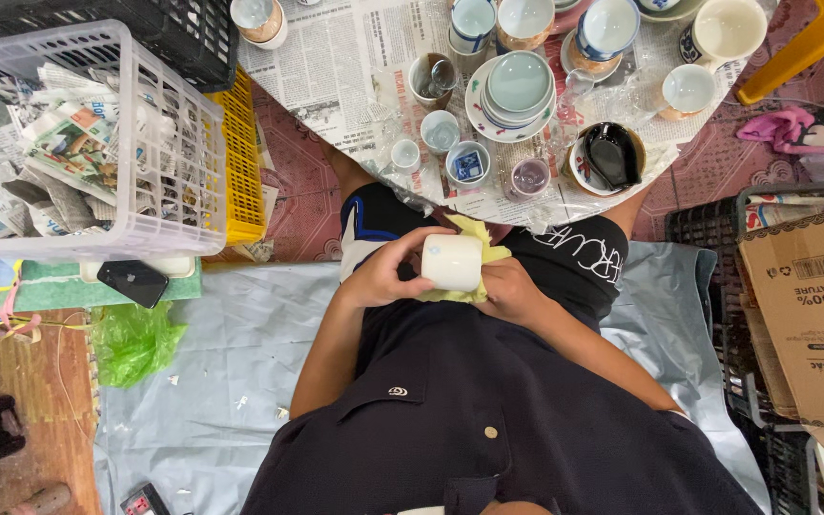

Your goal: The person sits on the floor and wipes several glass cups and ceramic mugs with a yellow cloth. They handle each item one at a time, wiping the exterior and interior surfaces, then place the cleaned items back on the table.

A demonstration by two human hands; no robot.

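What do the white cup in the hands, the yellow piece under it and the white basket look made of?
White cup: likely glazed ceramic, smooth with a soft sheen. Yellow cloth: soft fabric, judging by its crumpled folds. White basket: moulded plastic, with a thin, even lattice wall.

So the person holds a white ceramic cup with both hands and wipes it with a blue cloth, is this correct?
Not quite: the cloth is yellow, not blue. The head view shows the left hand and the right hand around the white ceramic cup, with the yellow cloth pressed against it.
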